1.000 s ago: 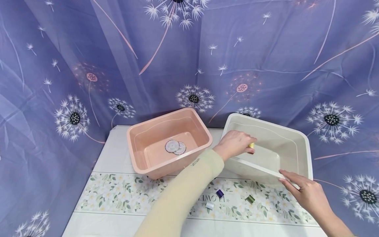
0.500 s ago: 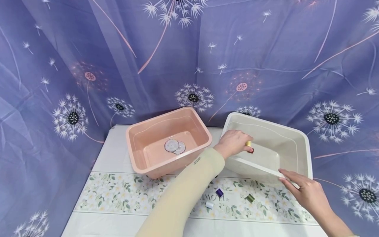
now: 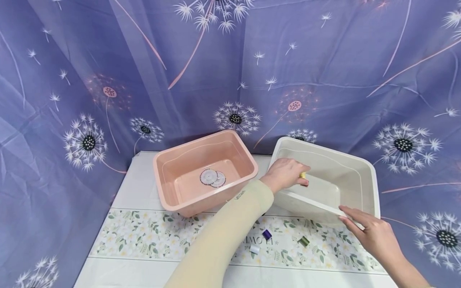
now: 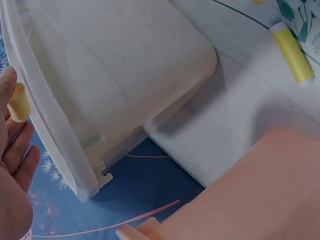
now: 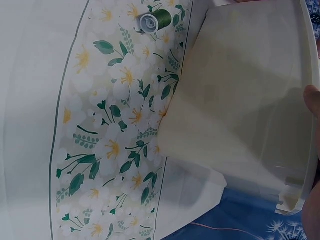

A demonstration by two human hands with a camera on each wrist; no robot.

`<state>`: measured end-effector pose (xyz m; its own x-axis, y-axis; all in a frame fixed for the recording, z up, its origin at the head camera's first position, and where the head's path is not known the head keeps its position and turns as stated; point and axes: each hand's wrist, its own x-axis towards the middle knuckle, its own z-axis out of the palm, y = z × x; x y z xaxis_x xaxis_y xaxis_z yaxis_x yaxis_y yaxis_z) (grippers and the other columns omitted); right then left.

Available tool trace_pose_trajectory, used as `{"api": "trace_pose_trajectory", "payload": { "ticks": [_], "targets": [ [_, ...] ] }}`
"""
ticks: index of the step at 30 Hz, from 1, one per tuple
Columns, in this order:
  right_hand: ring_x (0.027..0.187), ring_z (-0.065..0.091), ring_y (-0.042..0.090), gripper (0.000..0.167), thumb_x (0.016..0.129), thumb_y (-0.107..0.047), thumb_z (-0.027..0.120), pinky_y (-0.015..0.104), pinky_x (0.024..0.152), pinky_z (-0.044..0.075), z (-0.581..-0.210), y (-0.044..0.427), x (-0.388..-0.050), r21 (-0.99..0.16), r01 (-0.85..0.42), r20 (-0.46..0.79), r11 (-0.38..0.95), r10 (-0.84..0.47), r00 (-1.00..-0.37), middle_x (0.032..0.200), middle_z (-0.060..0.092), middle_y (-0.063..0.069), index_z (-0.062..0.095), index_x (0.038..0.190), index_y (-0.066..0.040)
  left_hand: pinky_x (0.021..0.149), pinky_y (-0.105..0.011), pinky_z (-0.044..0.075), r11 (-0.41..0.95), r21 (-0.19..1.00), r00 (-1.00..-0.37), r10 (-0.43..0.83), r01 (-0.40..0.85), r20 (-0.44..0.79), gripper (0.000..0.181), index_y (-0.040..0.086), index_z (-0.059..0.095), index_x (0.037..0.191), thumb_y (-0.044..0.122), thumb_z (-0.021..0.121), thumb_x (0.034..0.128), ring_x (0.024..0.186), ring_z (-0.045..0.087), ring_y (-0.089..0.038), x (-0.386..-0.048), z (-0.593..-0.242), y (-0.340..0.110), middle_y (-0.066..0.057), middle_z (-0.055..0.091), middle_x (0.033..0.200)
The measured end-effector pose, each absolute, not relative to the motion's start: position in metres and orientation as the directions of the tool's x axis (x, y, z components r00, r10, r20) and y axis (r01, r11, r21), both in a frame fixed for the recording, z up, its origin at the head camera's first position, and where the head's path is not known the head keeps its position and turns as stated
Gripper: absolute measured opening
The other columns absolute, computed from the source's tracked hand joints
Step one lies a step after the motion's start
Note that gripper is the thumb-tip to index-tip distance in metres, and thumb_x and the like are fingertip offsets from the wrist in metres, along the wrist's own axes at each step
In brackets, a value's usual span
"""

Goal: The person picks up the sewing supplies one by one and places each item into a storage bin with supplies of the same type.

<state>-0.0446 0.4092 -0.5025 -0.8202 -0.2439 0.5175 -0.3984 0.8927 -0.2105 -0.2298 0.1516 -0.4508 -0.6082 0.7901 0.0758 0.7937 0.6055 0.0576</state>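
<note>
My left hand [image 3: 286,174] reaches over the near rim at the left of the white bin [image 3: 324,206]. Between its fingers and thumb it holds a yellow spool of thread [image 3: 303,175], also visible in the left wrist view [image 4: 20,103]. Something small and dark red [image 3: 304,184] shows beneath the fingers; its shape is mostly hidden. My right hand [image 3: 374,232] grips the bin's near rim towards the right end, thumb against the outer wall. On the table lie a purple spool [image 3: 267,234], a white spool [image 3: 255,249] and a green spool [image 3: 304,241].
Left of the white bin stands a pink bin [image 3: 169,200] with two overlapping discs of pins [image 3: 209,177] on its floor. The left wrist view shows a yellow cylinder with a pale end [image 4: 292,55] on the table. A purple dandelion curtain [image 3: 201,60] hangs behind.
The left hand has shifted slightly left and down inside the white bin, and the red piece under it shows less than half a second ago. The right hand stays on the rim.
</note>
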Motion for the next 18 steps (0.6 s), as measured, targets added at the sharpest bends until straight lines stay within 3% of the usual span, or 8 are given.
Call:
{"api": "trace_pose_trajectory", "payload": {
  "ticks": [3,8,12,18],
  "targets": [
    [0.066,0.075,0.024,0.04,0.082,-0.02,0.09,0.036,0.055,0.055,-0.502,0.409,-0.045,-0.209,-0.399,0.518,0.893,-0.245,-0.82,0.107,0.081,0.013,0.082,0.121,-0.014,0.079,-0.027,0.059,0.608,0.038,-0.608,0.788,0.793,0.095,0.045,0.034,0.072,0.134,0.061,0.065,0.0993,0.096,0.073,-0.006,-0.229,-0.45,0.15,0.016,0.077,0.106],
    [0.065,0.075,0.023,0.04,0.082,-0.02,0.09,0.034,0.054,0.055,-0.502,0.408,-0.045,-0.209,-0.405,0.523,0.89,-0.248,-0.815,0.107,0.081,0.014,0.082,0.12,-0.014,0.081,-0.028,0.06,0.609,0.019,-0.607,0.787,0.793,0.11,0.051,0.033,0.069,0.14,0.063,0.064,0.0991,0.101,0.075,-0.009,-0.226,-0.445,0.145,0.012,0.076,0.125],
    [0.063,0.073,0.02,0.039,0.083,-0.021,0.09,0.033,0.053,0.054,-0.503,0.409,-0.046,-0.21,-0.41,0.525,0.887,-0.251,-0.813,0.106,0.081,0.014,0.082,0.12,-0.014,0.086,-0.029,0.061,0.608,0.025,-0.606,0.787,0.794,0.119,0.058,0.035,0.064,0.149,0.065,0.063,0.0986,0.112,0.074,-0.012,-0.224,-0.441,0.142,0.011,0.068,0.145],
    [0.057,0.068,0.008,0.041,0.08,-0.017,0.091,0.028,0.05,0.052,-0.503,0.41,-0.046,-0.21,-0.408,0.515,0.889,-0.254,-0.819,0.106,0.081,0.014,0.082,0.12,-0.013,0.103,-0.028,0.056,0.589,0.092,-0.596,0.793,0.803,0.123,0.065,0.032,0.058,0.155,0.064,0.064,0.0989,0.13,0.066,-0.01,-0.222,-0.437,0.135,0.009,0.061,0.154]
  ]
}}
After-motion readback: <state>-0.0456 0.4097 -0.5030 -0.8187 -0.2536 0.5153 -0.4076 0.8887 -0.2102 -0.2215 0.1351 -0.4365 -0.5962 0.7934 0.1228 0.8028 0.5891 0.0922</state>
